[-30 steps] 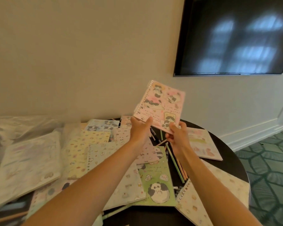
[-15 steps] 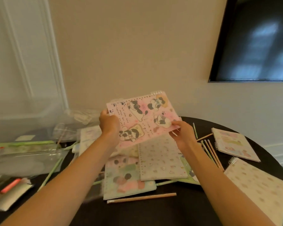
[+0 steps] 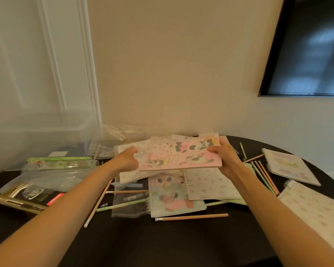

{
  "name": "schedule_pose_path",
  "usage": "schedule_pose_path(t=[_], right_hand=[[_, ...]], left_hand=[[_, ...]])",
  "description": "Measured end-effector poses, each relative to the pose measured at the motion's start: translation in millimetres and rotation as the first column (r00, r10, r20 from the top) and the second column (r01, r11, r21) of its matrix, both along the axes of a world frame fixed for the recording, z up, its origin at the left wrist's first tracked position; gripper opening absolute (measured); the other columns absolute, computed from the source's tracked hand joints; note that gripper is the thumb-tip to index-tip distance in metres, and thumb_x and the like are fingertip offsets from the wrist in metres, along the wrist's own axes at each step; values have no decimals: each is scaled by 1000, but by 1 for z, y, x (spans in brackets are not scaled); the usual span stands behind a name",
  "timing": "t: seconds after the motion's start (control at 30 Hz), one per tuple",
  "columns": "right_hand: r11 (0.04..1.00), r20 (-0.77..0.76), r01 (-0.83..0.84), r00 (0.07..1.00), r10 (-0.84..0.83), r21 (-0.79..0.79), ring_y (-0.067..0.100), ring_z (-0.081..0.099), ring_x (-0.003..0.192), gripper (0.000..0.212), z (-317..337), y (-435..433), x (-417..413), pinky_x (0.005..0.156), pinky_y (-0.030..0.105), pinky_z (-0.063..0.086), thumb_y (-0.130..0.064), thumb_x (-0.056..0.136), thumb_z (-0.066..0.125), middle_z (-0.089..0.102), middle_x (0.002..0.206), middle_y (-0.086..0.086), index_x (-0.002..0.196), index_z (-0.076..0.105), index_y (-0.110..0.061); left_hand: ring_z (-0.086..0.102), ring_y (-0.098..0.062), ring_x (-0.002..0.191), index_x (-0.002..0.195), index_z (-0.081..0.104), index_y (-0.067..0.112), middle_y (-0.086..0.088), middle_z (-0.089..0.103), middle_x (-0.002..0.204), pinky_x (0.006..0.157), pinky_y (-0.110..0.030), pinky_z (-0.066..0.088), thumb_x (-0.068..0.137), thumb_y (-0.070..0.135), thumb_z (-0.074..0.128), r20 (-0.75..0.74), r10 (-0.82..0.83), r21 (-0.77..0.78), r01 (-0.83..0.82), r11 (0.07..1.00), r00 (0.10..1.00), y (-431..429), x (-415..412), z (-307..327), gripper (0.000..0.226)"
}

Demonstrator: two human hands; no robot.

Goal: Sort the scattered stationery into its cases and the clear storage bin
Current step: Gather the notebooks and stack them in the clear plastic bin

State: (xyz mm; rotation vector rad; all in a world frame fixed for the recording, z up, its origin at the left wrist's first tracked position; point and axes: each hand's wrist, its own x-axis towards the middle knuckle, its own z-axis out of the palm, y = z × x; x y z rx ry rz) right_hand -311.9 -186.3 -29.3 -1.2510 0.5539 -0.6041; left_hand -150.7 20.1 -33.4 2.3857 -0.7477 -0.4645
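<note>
1. Left hand (image 3: 128, 159) and right hand (image 3: 225, 158) each grip an end of the pink panda notebook (image 3: 178, 155).
2. Notebook held nearly flat, low over the notebook pile (image 3: 201, 185) on the dark table (image 3: 162, 243).
3. Clear storage bin (image 3: 41, 130) stands far left.

I see the pink panda-print spiral notebook (image 3: 181, 155) held between my left hand (image 3: 127, 158) and right hand (image 3: 227, 160), above a pile of notebooks on the round dark table (image 3: 162, 243). The clear plastic storage bin (image 3: 37, 135) stands far left; a pale wooden pencil (image 3: 191, 217) lies in front of the pile.
</note>
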Motion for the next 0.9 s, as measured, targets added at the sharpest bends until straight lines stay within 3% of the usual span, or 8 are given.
schedule_pose_path(t=[0.1, 0.2, 0.3, 0.43, 0.6, 0.73, 0.8, 0.9], right_hand=[[996, -36, -32, 999, 35, 88, 29, 68, 76, 31, -8, -1, -12, 51, 35, 58, 9, 90, 44, 63, 100, 16, 117, 49, -7], [982, -78, -102, 990, 115, 157, 28, 70, 76, 37, -14, -2, -20, 51, 34, 58, 7, 89, 48, 63, 109, 18, 125, 47, -3], [967, -137, -197, 966, 219, 159, 35, 66, 93, 36, -10, 3, -26, 63, 41, 58, 7, 88, 47, 67, 104, 19, 123, 48, 0], [966, -189, -227, 950, 247, 120, 28, 68, 57, 21, -1, 13, -32, 43, 33, 55, 12, 90, 40, 70, 72, 15, 93, 52, -5], [995, -108, -69, 991, 76, 71, 27, 63, 75, 49, -1, 19, -22, 47, 33, 55, 11, 90, 45, 60, 90, 10, 137, 36, 0], [998, -44, 53, 998, -52, 33, 35, 61, 95, 44, -1, 26, -19, 76, 47, 53, 11, 91, 42, 56, 82, 8, 134, 39, 1], [993, -55, 120, 991, -119, 15, 38, 60, 101, 36, -3, 27, -19, 79, 48, 51, 10, 91, 43, 59, 94, 17, 125, 46, 0], [977, -78, 211, 974, -212, -22, 41, 61, 103, 18, -10, 24, -18, 80, 49, 51, 7, 91, 44, 56, 119, 27, 105, 52, -3]], left_hand=[[31, -26, 134, 149, -3, 13, -9, 15, 154, 98, -31, 37, 88, 14, 56, -4, -172, 353, 162, 922, 985, 11, 2, -18, 85], [22, -31, 138, 148, -12, 12, -14, 10, 154, 110, -35, 29, 88, 40, 56, 131, -192, 539, 92, 837, 973, 14, 10, -47, 95], [23, -37, 136, 149, 5, 20, -15, 12, 152, 107, -42, 33, 94, 36, 45, 250, -152, 460, 21, 887, 956, 13, 20, -69, 69], [50, -32, 112, 111, 48, 8, -14, 52, 123, 85, -36, 43, 100, 15, 28, 379, -177, 274, 73, 959, 908, 12, 17, -61, 24], [51, -31, 99, 83, 38, 10, -9, 50, 90, 72, -33, 33, 102, 17, 20, 478, -182, 214, 86, 973, 859, 2, 0, -30, 27], [50, -30, 97, 101, 48, 6, -14, 54, 114, 75, -33, 37, 98, 12, 32, 450, -233, 348, 71, 935, 862, -12, -3, -20, 18], [51, -30, 110, 118, 49, 4, -15, 50, 124, 83, -33, 41, 96, 11, 37, 432, -213, 421, 13, 907, 876, -15, -9, -18, 26], [52, -30, 110, 119, 48, 1, -16, 49, 122, 82, -32, 43, 94, 8, 42, 417, -207, 468, -14, 884, 885, -14, -21, -16, 26]])
